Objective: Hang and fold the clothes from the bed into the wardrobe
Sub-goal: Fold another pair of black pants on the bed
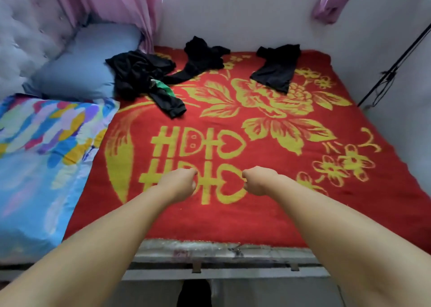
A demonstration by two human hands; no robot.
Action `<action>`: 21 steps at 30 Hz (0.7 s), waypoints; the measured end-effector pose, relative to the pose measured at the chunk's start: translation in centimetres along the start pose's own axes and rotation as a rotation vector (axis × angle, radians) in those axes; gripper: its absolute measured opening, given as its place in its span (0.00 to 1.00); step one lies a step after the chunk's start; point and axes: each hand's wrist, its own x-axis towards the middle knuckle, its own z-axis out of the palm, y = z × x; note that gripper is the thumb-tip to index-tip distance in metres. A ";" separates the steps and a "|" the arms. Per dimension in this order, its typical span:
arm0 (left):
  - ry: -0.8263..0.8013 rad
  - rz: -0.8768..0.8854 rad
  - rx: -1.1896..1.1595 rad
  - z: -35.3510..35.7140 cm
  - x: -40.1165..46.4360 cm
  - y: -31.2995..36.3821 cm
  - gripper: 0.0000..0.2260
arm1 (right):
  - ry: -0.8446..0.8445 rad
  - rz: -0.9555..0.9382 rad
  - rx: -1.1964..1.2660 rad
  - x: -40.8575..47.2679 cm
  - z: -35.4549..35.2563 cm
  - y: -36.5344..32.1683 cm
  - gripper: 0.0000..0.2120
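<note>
Both hands — left hand [179,183], right hand [258,180] — curled, empty. Black clothes [140,73] look light, limp — probably grab at shoulders.

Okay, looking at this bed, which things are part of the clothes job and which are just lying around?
For the job:
black pile with green trim
black garment in the middle
black top on the right

Just lying about:
blue pillow
colourful quilt
red blanket
pink curtain
</note>
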 end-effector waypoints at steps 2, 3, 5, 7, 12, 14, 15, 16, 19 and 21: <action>-0.019 0.019 0.032 -1.3 4.8 -0.3 0.16 | -0.001 0.031 0.042 3.8 -1.7 1.4 0.18; -0.040 0.028 0.040 -1.9 7.6 -0.5 0.16 | -0.002 0.041 0.067 6.0 -2.6 2.2 0.18; -0.072 0.071 0.089 -2.7 11.4 -0.4 0.16 | 0.038 0.042 0.142 8.8 -4.0 3.3 0.17; -0.103 0.106 0.134 -3.1 15.7 0.3 0.17 | 0.070 0.056 0.240 11.2 -4.4 4.7 0.17; -0.169 0.221 0.093 -1.1 25.5 5.6 0.17 | 0.068 0.171 0.343 16.5 -1.8 11.8 0.19; -0.186 0.269 0.089 1.1 29.6 8.3 0.16 | 0.071 0.240 0.388 19.3 -0.3 15.6 0.19; -0.181 0.280 0.087 2.1 31.5 9.5 0.16 | 0.081 0.268 0.400 20.7 0.4 17.2 0.20; -0.172 0.288 0.085 3.1 33.7 10.7 0.16 | 0.092 0.282 0.406 22.5 1.1 18.9 0.20; -0.131 0.244 0.033 5.5 39.8 14.0 0.17 | 0.145 0.293 0.426 28.0 2.3 23.3 0.19; -0.111 0.183 -0.007 7.4 44.4 16.2 0.17 | 0.184 0.275 0.446 32.2 2.6 26.2 0.18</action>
